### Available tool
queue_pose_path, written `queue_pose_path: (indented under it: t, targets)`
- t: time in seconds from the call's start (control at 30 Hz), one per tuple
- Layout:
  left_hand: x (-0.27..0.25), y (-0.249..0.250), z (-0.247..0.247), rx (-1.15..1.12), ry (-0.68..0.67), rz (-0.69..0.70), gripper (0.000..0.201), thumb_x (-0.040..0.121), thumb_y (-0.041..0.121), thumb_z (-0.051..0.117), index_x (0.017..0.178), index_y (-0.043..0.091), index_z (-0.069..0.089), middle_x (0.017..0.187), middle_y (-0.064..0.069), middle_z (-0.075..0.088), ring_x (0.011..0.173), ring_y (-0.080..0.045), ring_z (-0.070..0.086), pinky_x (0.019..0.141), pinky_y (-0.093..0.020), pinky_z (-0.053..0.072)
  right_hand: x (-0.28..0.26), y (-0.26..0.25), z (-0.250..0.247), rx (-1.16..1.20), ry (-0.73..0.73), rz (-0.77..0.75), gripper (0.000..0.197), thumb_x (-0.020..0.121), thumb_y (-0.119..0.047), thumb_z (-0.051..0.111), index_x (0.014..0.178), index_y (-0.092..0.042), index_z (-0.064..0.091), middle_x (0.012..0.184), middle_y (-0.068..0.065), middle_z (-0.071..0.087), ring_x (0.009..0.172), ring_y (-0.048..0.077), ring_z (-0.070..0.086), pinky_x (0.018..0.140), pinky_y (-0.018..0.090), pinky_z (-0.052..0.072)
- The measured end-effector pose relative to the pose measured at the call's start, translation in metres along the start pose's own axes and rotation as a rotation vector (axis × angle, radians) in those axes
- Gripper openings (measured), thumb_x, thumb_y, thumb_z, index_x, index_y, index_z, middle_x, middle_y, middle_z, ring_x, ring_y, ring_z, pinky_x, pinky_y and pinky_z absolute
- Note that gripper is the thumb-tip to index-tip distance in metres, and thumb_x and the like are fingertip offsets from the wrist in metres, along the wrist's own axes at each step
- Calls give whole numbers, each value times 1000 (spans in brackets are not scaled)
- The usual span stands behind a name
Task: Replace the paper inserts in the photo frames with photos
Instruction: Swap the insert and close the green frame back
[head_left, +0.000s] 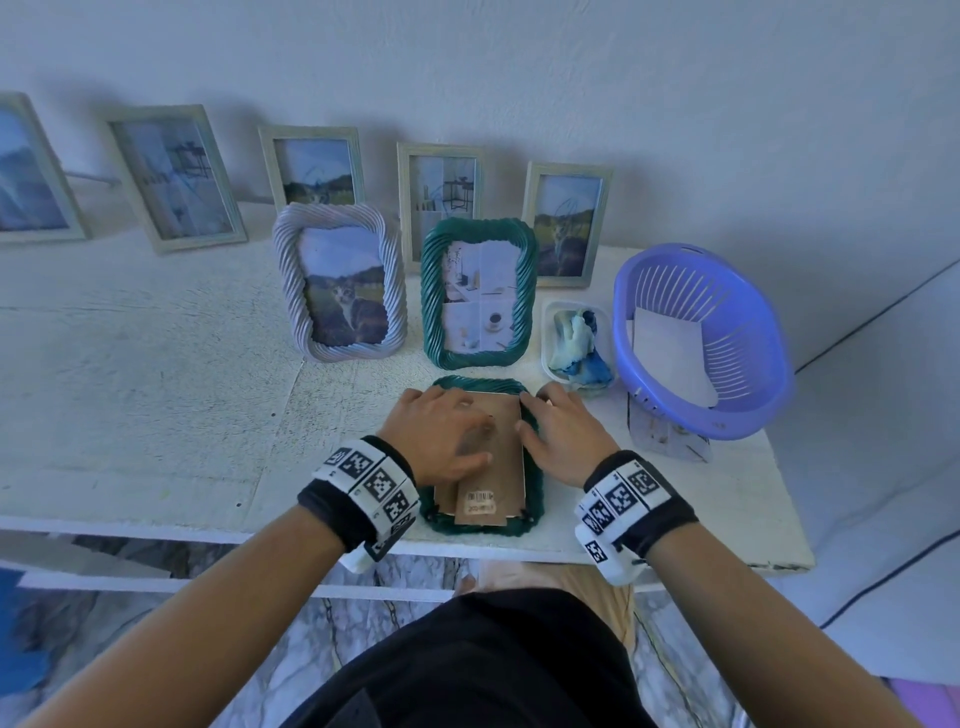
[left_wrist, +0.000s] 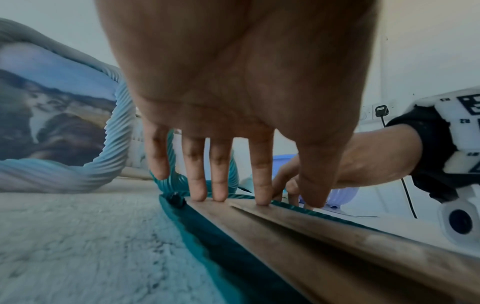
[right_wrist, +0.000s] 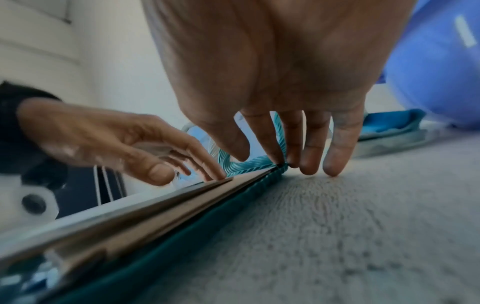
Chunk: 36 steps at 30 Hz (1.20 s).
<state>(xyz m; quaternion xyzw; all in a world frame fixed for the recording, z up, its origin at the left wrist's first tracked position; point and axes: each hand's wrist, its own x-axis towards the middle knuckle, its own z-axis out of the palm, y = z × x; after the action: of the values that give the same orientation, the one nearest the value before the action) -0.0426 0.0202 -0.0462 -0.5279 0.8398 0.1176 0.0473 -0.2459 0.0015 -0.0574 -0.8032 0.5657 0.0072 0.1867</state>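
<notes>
White counter (head_left: 156, 374) against a pale wall. A green frame (head_left: 535, 499) lies face down at its near edge, brown backing board (head_left: 506, 457) up. Your left hand (head_left: 441, 431) presses the board with straight, spread fingers. Your right hand (head_left: 563, 434), fingers straight, touches the frame's right rim.

Count from here: five pale flat frames (head_left: 440, 200) along the wall, three twisted-rope frames (head_left: 478, 293) (two green, one lilac), one purple basket (head_left: 701, 340), one small tub (head_left: 574, 340), two hands (head_left: 441, 431).
</notes>
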Motion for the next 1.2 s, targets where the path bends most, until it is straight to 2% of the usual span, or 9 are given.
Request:
queue_pose_path:
  t: [0.3,0.43,0.53,0.63,0.73,0.83,0.93,1.1,1.2]
  targets:
    - [1,-2,3,-10,8,8,55,86,65,39,134,40,47,145,3,41,128,-20,42,104,-41,32,9,17,7,374,56,48,42,88,-4,53,129,-5,59,100,1,46,93,17,50,93,28,39]
    - [0,-3,4,-11,9,11,61,80,64,31,134,40,47,144,3,42,127,-20,43,103,-41,33,12,18,12,350,45,50,46,86,-6,53,131,-13,59,100,0,43,101,23,50,96,40,42]
    - [1,-5,7,-26,12,10,63,79,64,28,134,41,47,143,4,42,127,-19,43,102,-42,34,11,16,10,312,36,36,46,87,-7,52,132,-14,58,100,0,43,104,26,50,96,40,42]
    - [2,-11,11,-82,9,23,55,83,64,38,134,43,48,143,6,42,127,-18,41,103,-42,35,5,10,5,205,24,31,44,92,-20,50,136,-15,52,109,5,46,110,29,48,97,39,41]
    - [0,-19,8,-296,-4,32,63,78,66,33,130,38,56,141,5,48,127,-16,45,104,-37,38,-8,-5,2,70,-9,26,49,95,-42,45,141,-25,40,124,12,46,114,33,45,95,44,43]
    - [-4,-31,7,-554,164,-21,51,83,54,45,118,23,66,122,0,60,112,-15,55,99,-34,43,-21,-20,0,-17,-62,28,56,92,-56,43,143,-36,31,133,16,41,117,36,42,94,45,43]
    - [-6,-40,15,-511,285,-186,42,87,44,53,117,16,66,114,-4,56,107,-21,55,92,-36,46,-26,-25,1,-59,-90,48,57,90,-58,46,142,-40,32,138,16,36,119,36,39,96,45,42]
    - [-4,-44,19,-516,208,-262,47,93,34,56,134,10,54,126,-9,52,116,-25,52,98,-34,42,-24,-27,1,-43,-93,53,59,90,-57,49,143,-39,34,134,14,37,118,33,38,96,42,41]
    - [-5,-47,16,-501,75,-208,69,87,51,46,143,10,44,137,-9,45,127,-25,44,106,-34,34,-23,-26,1,-29,-97,54,60,90,-57,50,144,-38,35,137,14,36,121,34,36,98,43,40]
